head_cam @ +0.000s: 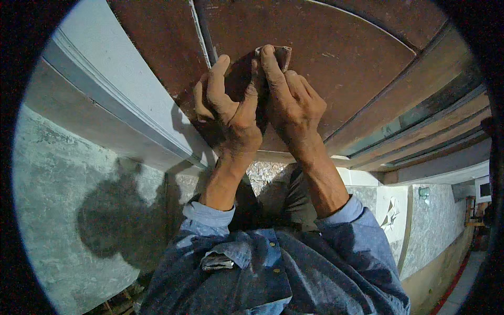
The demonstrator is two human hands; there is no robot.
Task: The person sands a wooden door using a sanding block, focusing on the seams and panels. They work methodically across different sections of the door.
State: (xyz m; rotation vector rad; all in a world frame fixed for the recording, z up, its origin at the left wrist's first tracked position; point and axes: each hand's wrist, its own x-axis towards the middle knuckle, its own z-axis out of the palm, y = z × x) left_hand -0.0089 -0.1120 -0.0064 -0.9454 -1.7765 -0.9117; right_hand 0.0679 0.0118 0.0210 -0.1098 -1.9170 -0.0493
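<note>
A folded brown sheet, possibly sandpaper (286,59), is pinched in my right hand (297,98), its pale edge curling up past the fingertips. Close beside it, my left hand (232,106) has its thumb raised along the sheet's left side and its index finger extended. A dark patch between the left thumb and index finger could be part of the sheet or shadow, so the left hand's grip is unclear. Both hands are in front of a dark brown panelled door or shutter (346,71), which has pale scuffs and grooved panel edges.
Left of the brown panel runs a white frame (114,82), then a patchy plaster wall (59,157) carrying my shadow. Ridged wooden framing (425,126) stands to the right. Below the hands, debris-like pale bits (265,173) cover the floor between my legs.
</note>
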